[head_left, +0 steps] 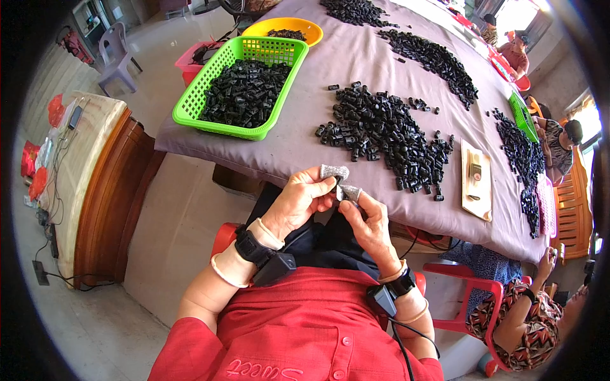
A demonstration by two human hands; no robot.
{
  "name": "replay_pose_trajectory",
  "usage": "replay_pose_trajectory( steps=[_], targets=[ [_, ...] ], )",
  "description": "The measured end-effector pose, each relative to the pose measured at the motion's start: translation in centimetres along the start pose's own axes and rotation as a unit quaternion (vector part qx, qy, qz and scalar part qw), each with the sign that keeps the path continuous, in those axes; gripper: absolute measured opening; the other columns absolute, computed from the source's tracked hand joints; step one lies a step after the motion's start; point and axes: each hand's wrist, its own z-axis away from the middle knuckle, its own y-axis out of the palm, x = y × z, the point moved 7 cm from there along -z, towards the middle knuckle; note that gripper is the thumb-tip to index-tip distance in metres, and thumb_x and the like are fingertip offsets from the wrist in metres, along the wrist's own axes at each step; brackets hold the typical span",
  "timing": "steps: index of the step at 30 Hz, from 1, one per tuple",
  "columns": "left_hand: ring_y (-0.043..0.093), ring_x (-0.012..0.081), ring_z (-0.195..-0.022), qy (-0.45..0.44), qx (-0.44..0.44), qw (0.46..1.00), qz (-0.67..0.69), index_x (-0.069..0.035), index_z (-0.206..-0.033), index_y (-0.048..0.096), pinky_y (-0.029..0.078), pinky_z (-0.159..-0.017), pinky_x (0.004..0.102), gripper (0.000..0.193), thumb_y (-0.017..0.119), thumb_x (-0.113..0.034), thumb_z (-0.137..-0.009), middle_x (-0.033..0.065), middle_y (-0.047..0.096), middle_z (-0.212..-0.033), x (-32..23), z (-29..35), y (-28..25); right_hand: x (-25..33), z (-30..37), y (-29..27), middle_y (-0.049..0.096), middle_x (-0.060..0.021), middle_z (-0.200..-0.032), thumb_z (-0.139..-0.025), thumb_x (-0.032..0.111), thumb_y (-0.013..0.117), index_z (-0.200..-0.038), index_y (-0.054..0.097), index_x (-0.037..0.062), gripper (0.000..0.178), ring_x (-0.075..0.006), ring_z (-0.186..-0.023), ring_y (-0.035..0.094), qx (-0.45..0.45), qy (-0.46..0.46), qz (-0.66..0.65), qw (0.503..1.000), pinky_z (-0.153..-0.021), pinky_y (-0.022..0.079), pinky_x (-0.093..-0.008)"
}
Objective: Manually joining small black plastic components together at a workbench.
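Observation:
Both hands meet just off the near edge of the table, above my lap. My left hand (300,198) is closed, thumb against index finger, on a small black part (337,182) that is mostly hidden by the fingers. Close beside it, my right hand (370,223) pinches a thin pale piece (341,193), too small to name. Grey fabric covers wrap a fingertip on each hand. The nearest heap of small black cylindrical parts (387,130) lies on the cloth beyond my hands.
A green basket (185,115) of black parts stands at left, before a yellow basin (313,32). More black heaps (438,60) spread along the cloth-covered table (305,105). A board (476,197) lies right. People sit along the right side, one near a red chair (467,279).

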Motion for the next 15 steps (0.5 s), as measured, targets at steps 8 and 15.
replay_pose_trajectory(
  steps=[8,15],
  targets=[
    [0.051,0.0036,-0.057,0.002,0.000,1.000,-0.006,-0.008,-0.100,0.061,0.039,-0.050,0.0151,0.015,0.053,-0.014,-0.090,-0.0011,0.060,-0.075,0.07,-0.05,-0.09,-0.10,0.02,-0.01,0.055,-0.0071,-0.064,-0.084,0.011,0.058,-0.091,0.059,-0.0001,0.014,-0.0091,-0.061,0.047,-0.005,0.018,0.005,1.000,-0.056,0.041,-0.0267],
    [0.050,0.0039,-0.056,-0.004,-0.006,1.000,0.001,-0.008,-0.099,0.061,0.039,-0.049,0.0156,0.014,0.053,-0.014,-0.090,-0.0006,0.060,-0.074,0.37,-0.18,-0.25,-0.44,0.08,0.02,0.054,-0.0074,-0.064,-0.084,0.010,0.059,-0.088,0.058,-0.0007,0.012,-0.0084,-0.061,0.045,-0.010,0.014,-0.005,1.000,-0.055,0.041,-0.0269]
  ],
)
